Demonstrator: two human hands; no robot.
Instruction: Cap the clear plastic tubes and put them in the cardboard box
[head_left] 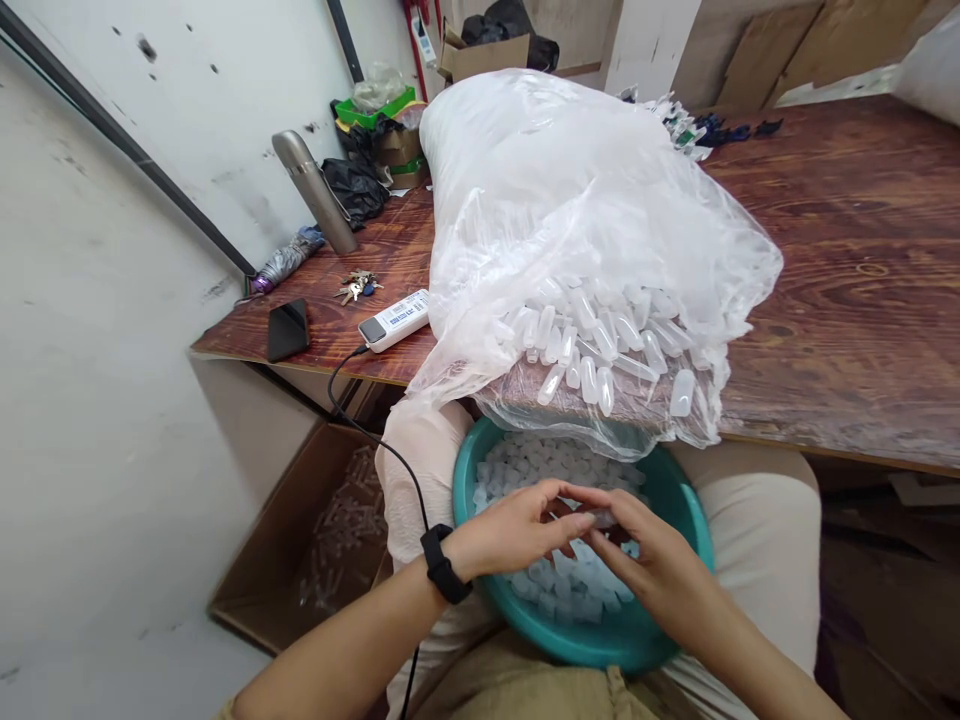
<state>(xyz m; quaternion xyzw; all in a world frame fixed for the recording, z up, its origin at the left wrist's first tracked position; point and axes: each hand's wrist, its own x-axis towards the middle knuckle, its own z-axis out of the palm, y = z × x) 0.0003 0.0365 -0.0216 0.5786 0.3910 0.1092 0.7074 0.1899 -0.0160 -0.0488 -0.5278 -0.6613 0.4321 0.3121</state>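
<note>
The bare left hand (pixel 536 525), with a black band (pixel 444 565) around its wrist, and the bare right hand (pixel 651 550) meet over a round teal plastic basin (pixel 696 520). A small, clear, glossy plastic piece (pixel 602 518) lies where their fingertips come together, pinched between the thumb and forefinger ends of both hands; its far edges are hidden by the fingers, so its full outline cannot be told. It sits above the basin, apart from the heap of frosted white plastic pieces (pixel 559 600) inside, below the hands. Beyond the basin, a large translucent white plastic bag (pixel 555 180) rests on the reddish-brown wood-grain table (pixel 847 280), its mouth open toward the hands, with elongated translucent nail-shaped pieces (pixel 589 380) spilling out near the table's edge
</note>
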